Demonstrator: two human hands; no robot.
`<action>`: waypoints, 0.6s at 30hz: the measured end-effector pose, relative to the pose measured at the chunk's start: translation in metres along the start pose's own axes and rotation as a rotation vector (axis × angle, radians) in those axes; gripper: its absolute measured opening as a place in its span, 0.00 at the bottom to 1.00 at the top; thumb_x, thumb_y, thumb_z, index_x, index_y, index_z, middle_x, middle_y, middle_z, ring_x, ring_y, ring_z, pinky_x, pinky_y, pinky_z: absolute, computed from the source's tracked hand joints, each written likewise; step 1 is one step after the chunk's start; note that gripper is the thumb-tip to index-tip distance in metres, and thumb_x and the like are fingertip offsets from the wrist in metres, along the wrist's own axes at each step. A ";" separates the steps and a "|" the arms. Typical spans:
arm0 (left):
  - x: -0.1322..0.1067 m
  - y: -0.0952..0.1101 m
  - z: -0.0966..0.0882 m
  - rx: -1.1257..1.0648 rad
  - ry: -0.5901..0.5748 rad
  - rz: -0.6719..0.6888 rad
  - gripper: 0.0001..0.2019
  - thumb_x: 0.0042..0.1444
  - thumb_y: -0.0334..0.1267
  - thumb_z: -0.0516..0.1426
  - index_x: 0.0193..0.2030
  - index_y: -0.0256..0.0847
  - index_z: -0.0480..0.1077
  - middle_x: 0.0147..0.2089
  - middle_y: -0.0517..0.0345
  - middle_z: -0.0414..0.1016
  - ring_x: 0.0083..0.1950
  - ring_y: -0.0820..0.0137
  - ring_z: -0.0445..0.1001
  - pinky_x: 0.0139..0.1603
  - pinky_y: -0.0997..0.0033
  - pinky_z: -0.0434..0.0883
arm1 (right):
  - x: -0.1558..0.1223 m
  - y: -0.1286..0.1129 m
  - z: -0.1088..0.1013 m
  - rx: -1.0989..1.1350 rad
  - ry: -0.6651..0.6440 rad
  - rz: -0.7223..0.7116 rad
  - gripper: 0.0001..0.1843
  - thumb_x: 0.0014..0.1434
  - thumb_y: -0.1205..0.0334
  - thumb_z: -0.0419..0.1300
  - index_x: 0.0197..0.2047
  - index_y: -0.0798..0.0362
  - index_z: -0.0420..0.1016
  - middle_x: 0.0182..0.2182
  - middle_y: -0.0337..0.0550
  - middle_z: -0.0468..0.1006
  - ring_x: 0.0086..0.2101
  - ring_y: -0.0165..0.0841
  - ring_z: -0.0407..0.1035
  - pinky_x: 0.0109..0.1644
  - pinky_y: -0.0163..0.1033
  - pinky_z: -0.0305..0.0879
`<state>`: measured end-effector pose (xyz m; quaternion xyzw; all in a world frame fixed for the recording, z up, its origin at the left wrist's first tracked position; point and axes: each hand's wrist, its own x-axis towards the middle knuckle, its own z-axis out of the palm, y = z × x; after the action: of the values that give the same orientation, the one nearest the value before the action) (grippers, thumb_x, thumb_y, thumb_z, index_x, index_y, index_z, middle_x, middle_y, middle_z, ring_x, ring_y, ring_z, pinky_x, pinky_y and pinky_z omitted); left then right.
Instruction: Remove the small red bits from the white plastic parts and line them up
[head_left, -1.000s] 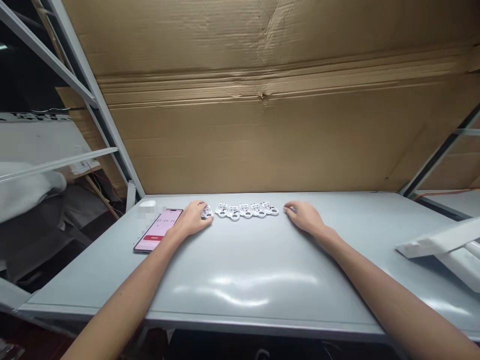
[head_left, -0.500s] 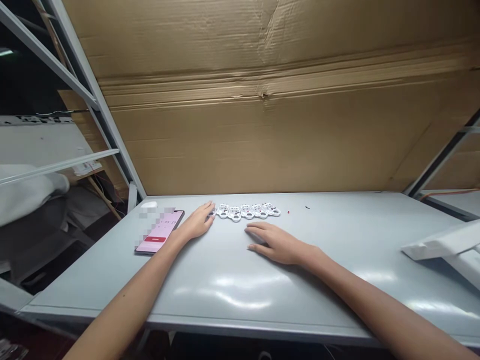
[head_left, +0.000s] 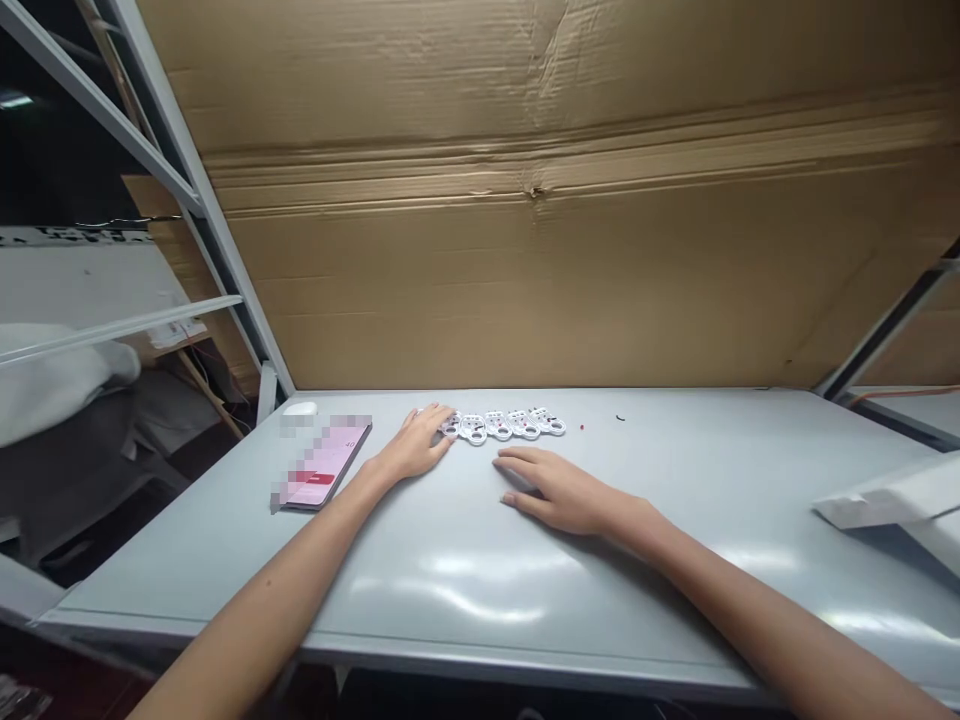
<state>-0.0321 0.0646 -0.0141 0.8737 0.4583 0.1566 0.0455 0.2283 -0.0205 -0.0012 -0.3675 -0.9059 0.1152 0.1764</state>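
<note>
Several small white flat pieces with ring-shaped ends and dark and red marks lie in a row near the back of the grey table. My left hand rests at the row's left end, its fingers stretched out over the leftmost pieces and partly hiding them. In front of the row, my right hand lies low on the table with fingers extended and thumb apart, holding nothing. What the small pieces are exactly cannot be made out.
A phone with a pink screen lies left of my left hand, with a white rounded object behind it. A tiny red bit and a black sliver lie to the right. A white folded object is at far right; cardboard stands behind.
My left hand has moved right along the row and now covers more of its left end. My right hand has stayed nearly in place. The view has shifted slightly.
</note>
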 end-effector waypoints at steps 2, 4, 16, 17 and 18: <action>0.000 -0.001 0.001 0.003 0.023 0.031 0.21 0.67 0.42 0.49 0.65 0.41 0.61 0.68 0.49 0.63 0.73 0.55 0.51 0.72 0.44 0.48 | 0.000 -0.001 -0.001 0.000 0.004 0.005 0.18 0.67 0.51 0.54 0.53 0.50 0.74 0.53 0.53 0.74 0.50 0.45 0.70 0.53 0.50 0.68; -0.001 0.000 0.001 0.022 0.048 0.060 0.20 0.67 0.42 0.51 0.64 0.42 0.62 0.66 0.49 0.65 0.73 0.54 0.52 0.71 0.44 0.49 | 0.000 -0.002 -0.002 0.001 0.011 0.004 0.18 0.67 0.51 0.54 0.53 0.50 0.74 0.52 0.52 0.75 0.49 0.45 0.70 0.52 0.49 0.68; -0.018 0.047 -0.008 -0.021 0.186 0.214 0.25 0.59 0.45 0.62 0.61 0.41 0.66 0.59 0.46 0.70 0.61 0.55 0.67 0.62 0.54 0.66 | -0.001 0.014 -0.008 -0.005 0.151 0.087 0.17 0.68 0.53 0.52 0.53 0.50 0.75 0.51 0.52 0.77 0.50 0.44 0.71 0.53 0.50 0.68; -0.019 0.053 -0.005 -0.046 0.169 0.239 0.26 0.59 0.47 0.63 0.61 0.41 0.66 0.59 0.46 0.70 0.61 0.55 0.68 0.62 0.54 0.66 | -0.001 0.017 -0.009 -0.006 0.179 0.097 0.17 0.68 0.54 0.52 0.51 0.51 0.75 0.49 0.51 0.78 0.49 0.44 0.72 0.53 0.50 0.68; -0.020 0.058 -0.002 -0.066 0.156 0.257 0.27 0.58 0.48 0.63 0.61 0.41 0.66 0.59 0.45 0.71 0.61 0.54 0.68 0.61 0.54 0.67 | -0.001 0.019 -0.010 -0.004 0.204 0.100 0.15 0.68 0.55 0.51 0.49 0.51 0.76 0.48 0.51 0.79 0.48 0.43 0.72 0.52 0.50 0.68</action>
<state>0.0029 0.0150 -0.0040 0.9084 0.3393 0.2437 0.0181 0.2449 -0.0068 0.0009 -0.4224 -0.8640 0.0841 0.2609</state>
